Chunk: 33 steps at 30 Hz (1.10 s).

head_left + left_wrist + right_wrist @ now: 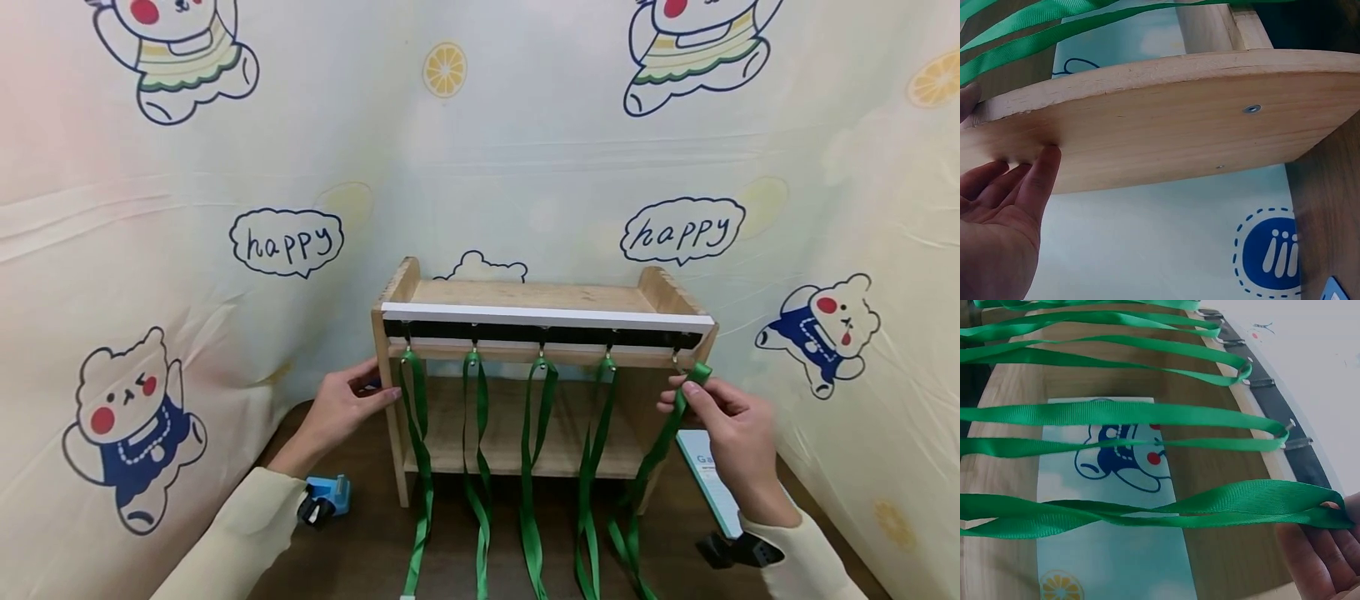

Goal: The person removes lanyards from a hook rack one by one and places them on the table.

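Note:
A small wooden shelf [525, 417] stands on the table, with several green ribbon lanyards [542, 442] hanging from metal hooks along a black strip [510, 334] on its front. My left hand [348, 408] holds the shelf's left side panel [1166, 122], thumb at the front edge and fingertips against the outer face. Between thumb and fingers, my right hand [731, 417] pinches the top loop of the rightmost lanyard [1241, 503], beside the last hook [675, 358]. The ribbon hangs down from this hand. The lower ends of most lanyards run out of the head view.
A blue object with a black part [330, 496] lies on the dark wooden table [360, 558], left of the shelf. A light blue and white box or booklet [705, 479] lies on the right, partly behind my right hand. Printed cloth [510, 167] surrounds the table.

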Each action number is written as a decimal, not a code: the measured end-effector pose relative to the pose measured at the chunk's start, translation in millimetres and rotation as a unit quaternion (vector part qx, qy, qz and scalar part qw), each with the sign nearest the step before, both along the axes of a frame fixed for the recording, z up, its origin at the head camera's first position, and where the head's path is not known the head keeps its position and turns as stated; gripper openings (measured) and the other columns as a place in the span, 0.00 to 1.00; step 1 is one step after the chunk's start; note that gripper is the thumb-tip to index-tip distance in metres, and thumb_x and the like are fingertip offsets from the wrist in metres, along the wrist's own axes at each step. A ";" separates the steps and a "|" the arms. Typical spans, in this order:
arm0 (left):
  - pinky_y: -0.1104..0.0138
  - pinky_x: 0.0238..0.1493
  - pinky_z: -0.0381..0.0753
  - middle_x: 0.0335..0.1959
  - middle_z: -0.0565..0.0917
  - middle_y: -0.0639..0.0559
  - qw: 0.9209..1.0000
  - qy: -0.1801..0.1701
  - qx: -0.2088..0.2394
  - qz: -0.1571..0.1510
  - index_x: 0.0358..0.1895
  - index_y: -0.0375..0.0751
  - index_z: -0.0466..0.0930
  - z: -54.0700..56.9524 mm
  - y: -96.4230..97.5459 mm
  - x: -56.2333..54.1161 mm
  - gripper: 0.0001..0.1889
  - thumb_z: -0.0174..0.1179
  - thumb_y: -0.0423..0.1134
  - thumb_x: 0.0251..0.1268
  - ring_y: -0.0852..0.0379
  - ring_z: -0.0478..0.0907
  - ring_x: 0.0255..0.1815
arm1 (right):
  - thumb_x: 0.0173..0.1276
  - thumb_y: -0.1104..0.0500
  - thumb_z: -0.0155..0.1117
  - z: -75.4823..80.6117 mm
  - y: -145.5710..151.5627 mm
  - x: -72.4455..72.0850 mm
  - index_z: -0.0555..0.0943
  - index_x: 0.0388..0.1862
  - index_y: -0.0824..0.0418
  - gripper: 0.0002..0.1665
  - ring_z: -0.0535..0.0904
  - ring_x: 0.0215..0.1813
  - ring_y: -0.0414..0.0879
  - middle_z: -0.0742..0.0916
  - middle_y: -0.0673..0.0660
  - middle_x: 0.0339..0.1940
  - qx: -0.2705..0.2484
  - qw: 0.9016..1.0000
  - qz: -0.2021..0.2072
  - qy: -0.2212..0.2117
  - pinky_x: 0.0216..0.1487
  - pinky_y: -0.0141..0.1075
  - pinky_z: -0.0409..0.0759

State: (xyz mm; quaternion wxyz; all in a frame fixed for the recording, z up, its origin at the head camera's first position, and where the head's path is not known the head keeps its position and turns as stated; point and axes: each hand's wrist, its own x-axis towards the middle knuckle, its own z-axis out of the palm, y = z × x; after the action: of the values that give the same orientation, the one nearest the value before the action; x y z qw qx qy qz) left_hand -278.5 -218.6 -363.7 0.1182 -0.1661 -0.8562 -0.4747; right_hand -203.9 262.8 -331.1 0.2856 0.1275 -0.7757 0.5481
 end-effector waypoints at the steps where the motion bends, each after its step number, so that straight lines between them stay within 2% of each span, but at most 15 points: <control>1: 0.57 0.51 0.88 0.61 0.83 0.36 1.000 0.000 0.000 0.000 0.74 0.42 0.69 0.0 -0.1 0.1 0.34 0.68 0.48 0.67 0.41 0.83 0.56 | 0.79 0.59 0.55 -0.5 1.8 0.2 0.82 0.52 0.74 0.18 0.90 0.36 0.35 0.92 0.38 0.35 0.004 1.000 -0.007 0.000 0.41 0.26 0.86; 9: 0.58 0.51 0.89 0.61 0.83 0.36 1.000 0.001 -0.002 -0.004 0.74 0.42 0.70 0.3 -0.1 -0.5 0.34 0.68 0.48 0.67 0.42 0.83 0.56 | 0.78 0.62 0.58 -4.9 24.4 -2.6 0.81 0.52 0.78 0.18 0.90 0.36 0.34 0.92 0.40 0.36 -0.051 0.999 -0.018 0.005 0.39 0.25 0.86; 13: 0.60 0.50 0.89 0.60 0.83 0.36 1.000 0.006 0.002 -0.009 0.73 0.42 0.70 -0.2 -0.4 -0.2 0.33 0.68 0.47 0.67 0.42 0.84 0.56 | 0.77 0.62 0.59 -9.2 34.4 -3.8 0.82 0.52 0.76 0.17 0.90 0.35 0.33 0.92 0.39 0.35 -0.048 0.997 -0.055 0.002 0.39 0.24 0.85; 17: 0.62 0.49 0.89 0.60 0.83 0.36 1.000 0.012 0.010 -0.018 0.73 0.42 0.70 -0.5 -1.1 0.2 0.33 0.68 0.46 0.68 0.42 0.84 0.56 | 0.76 0.63 0.60 -14.1 42.2 -4.6 0.82 0.51 0.77 0.16 0.90 0.35 0.34 0.92 0.41 0.35 -0.071 0.995 -0.066 0.002 0.39 0.23 0.85; 22: 0.62 0.49 0.89 0.61 0.83 0.35 1.000 0.015 0.011 -0.020 0.74 0.42 0.70 -0.7 -2.1 0.4 0.33 0.67 0.45 0.68 0.40 0.84 0.56 | 0.75 0.61 0.61 -22.1 50.9 -3.4 0.82 0.53 0.76 0.18 0.90 0.35 0.33 0.92 0.40 0.35 -0.068 0.994 -0.087 -0.018 0.40 0.22 0.84; 28: 0.63 0.48 0.89 0.60 0.83 0.35 1.000 0.015 0.011 -0.020 0.74 0.42 0.70 -0.3 -2.1 -0.1 0.33 0.68 0.45 0.67 0.39 0.83 0.56 | 0.75 0.60 0.62 -35.2 62.1 -2.2 0.82 0.54 0.77 0.19 0.90 0.35 0.33 0.92 0.40 0.35 -0.092 0.992 -0.080 -0.037 0.40 0.22 0.84; 33: 0.63 0.48 0.89 0.60 0.84 0.37 1.000 0.017 0.006 -0.019 0.73 0.42 0.70 -0.1 -1.4 0.3 0.33 0.68 0.46 0.67 0.42 0.84 0.56 | 0.76 0.56 0.61 -46.1 66.3 0.5 0.82 0.57 0.74 0.22 0.89 0.36 0.31 0.91 0.35 0.36 -0.043 0.990 -0.112 -0.076 0.40 0.20 0.84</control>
State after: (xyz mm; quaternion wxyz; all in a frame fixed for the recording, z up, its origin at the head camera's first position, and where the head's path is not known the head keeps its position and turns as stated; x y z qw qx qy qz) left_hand -278.1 -220.1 -363.8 0.1246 -0.1894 -0.8480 -0.4790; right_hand -203.4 329.2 -377.2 0.2905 -0.0146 -0.7803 0.5536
